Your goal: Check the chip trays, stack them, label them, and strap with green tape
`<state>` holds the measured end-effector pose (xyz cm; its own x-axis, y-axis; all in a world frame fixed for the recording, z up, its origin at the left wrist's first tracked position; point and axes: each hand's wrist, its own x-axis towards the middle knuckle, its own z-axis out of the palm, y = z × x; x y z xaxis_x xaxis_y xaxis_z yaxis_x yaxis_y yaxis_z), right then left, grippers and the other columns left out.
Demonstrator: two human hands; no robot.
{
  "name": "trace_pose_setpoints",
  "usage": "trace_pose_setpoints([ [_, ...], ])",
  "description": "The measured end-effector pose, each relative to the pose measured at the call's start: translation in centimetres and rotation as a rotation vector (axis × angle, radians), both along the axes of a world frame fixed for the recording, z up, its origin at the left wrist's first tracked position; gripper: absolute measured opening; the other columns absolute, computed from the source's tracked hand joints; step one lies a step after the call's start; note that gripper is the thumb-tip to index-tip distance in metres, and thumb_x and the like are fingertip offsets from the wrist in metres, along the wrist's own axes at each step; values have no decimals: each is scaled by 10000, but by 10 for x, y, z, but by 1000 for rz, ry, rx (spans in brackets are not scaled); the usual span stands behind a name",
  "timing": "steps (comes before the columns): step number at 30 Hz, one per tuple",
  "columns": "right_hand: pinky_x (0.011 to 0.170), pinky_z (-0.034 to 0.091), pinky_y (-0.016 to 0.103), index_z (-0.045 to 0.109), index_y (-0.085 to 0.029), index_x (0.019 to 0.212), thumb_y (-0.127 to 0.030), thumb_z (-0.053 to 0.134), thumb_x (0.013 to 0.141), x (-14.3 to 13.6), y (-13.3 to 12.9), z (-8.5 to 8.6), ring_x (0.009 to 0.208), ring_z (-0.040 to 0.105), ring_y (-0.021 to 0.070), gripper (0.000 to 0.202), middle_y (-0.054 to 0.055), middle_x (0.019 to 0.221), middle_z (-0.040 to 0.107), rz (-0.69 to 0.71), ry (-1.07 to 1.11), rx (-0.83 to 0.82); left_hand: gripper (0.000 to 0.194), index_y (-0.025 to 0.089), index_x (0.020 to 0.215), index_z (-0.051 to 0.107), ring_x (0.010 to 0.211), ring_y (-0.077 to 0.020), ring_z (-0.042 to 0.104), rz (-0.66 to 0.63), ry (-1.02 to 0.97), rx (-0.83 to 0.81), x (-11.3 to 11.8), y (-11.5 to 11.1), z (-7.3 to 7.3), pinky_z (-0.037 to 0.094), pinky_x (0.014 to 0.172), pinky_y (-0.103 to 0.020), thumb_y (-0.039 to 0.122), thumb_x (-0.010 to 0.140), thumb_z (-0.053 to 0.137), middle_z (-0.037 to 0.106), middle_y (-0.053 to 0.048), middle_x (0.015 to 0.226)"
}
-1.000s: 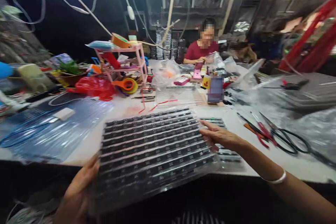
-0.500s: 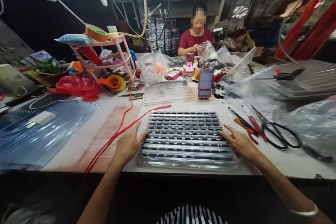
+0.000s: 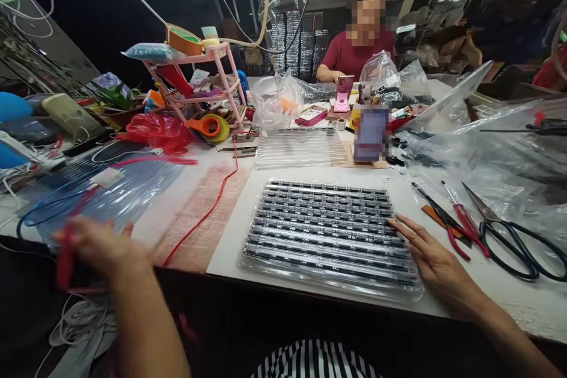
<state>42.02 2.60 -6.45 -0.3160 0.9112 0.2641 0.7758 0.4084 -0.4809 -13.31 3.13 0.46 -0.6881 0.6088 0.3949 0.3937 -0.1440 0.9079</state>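
A clear plastic tray (image 3: pixel 330 288) lies on the table in front of me, filled with rows of black-and-silver strips (image 3: pixel 328 227). Along the tray's right edge rests my right hand (image 3: pixel 436 263), fingers stretched out and touching it. My left hand (image 3: pixel 106 251), smeared by motion, is off to the left by the table's front edge. A red plastic string (image 3: pixel 66 254) runs through it, with a loose end trailing over the blue-tinted plastic sheets. Another length of red string (image 3: pixel 212 207) lies on the table between the left hand and the tray.
Large scissors (image 3: pixel 509 236), a red-handled screwdriver (image 3: pixel 467 224) and pliers (image 3: pixel 443 221) lie at the right. A phone (image 3: pixel 370 134) stands behind the tray, near an unfilled clear tray (image 3: pixel 301 147). A pink rack (image 3: pixel 204 82) stands back left. Across the table sits a person (image 3: pixel 354 56).
My left hand has left the tray's left side and swung left, taking a length of red string with it. My right hand stays at the tray's right edge. The view has shifted.
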Motion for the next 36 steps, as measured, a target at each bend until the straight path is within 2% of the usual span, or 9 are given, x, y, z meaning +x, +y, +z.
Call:
trace_pose_setpoints([
  [2, 1063, 358, 422, 317, -364, 1415, -241, 288, 956, 1, 1, -2, 1292, 387, 206, 476, -16, 1470, 309, -1, -3, -8, 645, 192, 1179, 525, 1301, -311, 399, -93, -261, -61, -19, -17, 5, 353, 1015, -560, 587, 893, 101, 548, -149, 1290],
  [6, 1048, 379, 444, 312, -362, 1418, -263, 289, 958, 4, 2, -5, 1274, 413, 221, 471, -19, 1466, 320, -1, -25, 4, 560, 149, 962, 633, 1131, -215, 570, -278, -530, -55, 4, -15, -7, 449, 969, -421, 482, 926, 184, 695, -116, 1031],
  [10, 912, 515, 429, 269, -359, 1440, -244, 282, 949, 3, 5, -4, 1205, 489, 246, 504, -14, 1460, 338, 8, -148, 110, 461, 128, 1080, 639, 1115, -284, 579, -422, -354, -127, 75, 3, -29, 383, 1029, -487, 441, 741, 645, 690, -124, 1064],
  [14, 596, 595, 345, 181, -363, 1469, -194, 295, 928, 5, 9, 0, 1088, 570, 277, 579, 4, 1454, 355, 17, -358, 243, 537, 179, 1324, 479, 1334, -222, 364, -718, 358, -454, 129, 1, -44, 248, 1130, -415, 433, 852, 512, 435, -88, 1420],
  [18, 732, 583, 385, 153, -329, 1481, -112, 309, 897, 13, 12, 3, 1158, 526, 277, 643, 18, 1480, 306, 83, -330, 237, 510, 139, 1390, 377, 1338, -216, 355, -665, 677, -521, 140, -22, -44, 280, 1116, -448, 369, 941, 312, 417, -109, 1427],
  [23, 937, 492, 424, 216, -345, 1465, -168, 365, 905, 31, 19, -1, 1240, 455, 272, 606, -17, 1492, 275, 191, -157, 154, 532, 223, 1444, 260, 1344, -182, 345, -781, 1032, -506, 130, -67, -35, 342, 1077, -403, 164, 919, 326, 415, -46, 1438],
  [27, 1000, 437, 438, 270, -372, 1444, -203, 384, 909, 36, 21, -6, 1256, 436, 264, 573, -38, 1483, 291, 210, -103, 125, 617, 253, 1443, 262, 1384, -246, 258, -712, 1176, -442, 125, -74, -46, 304, 1062, -467, 86, 859, 369, 390, -54, 1455],
  [32, 1033, 404, 430, 368, -323, 1411, -214, 320, 920, 40, 20, 8, 1248, 448, 238, 505, -39, 1440, 370, 208, -55, 6, 509, 240, 1346, 448, 1257, -241, 463, -732, 1121, -199, 116, -52, -56, 263, 1053, -437, 131, 849, 437, 543, -87, 1327],
  [36, 894, 499, 403, 561, -234, 1244, -355, 413, 881, 30, 29, 49, 1007, 627, 262, 410, 60, 1204, 615, 141, 32, 74, 276, 201, 973, 670, 912, -218, 624, -540, 704, -91, 115, -14, -29, 391, 888, -353, 340, 845, 469, 702, -73, 939],
])
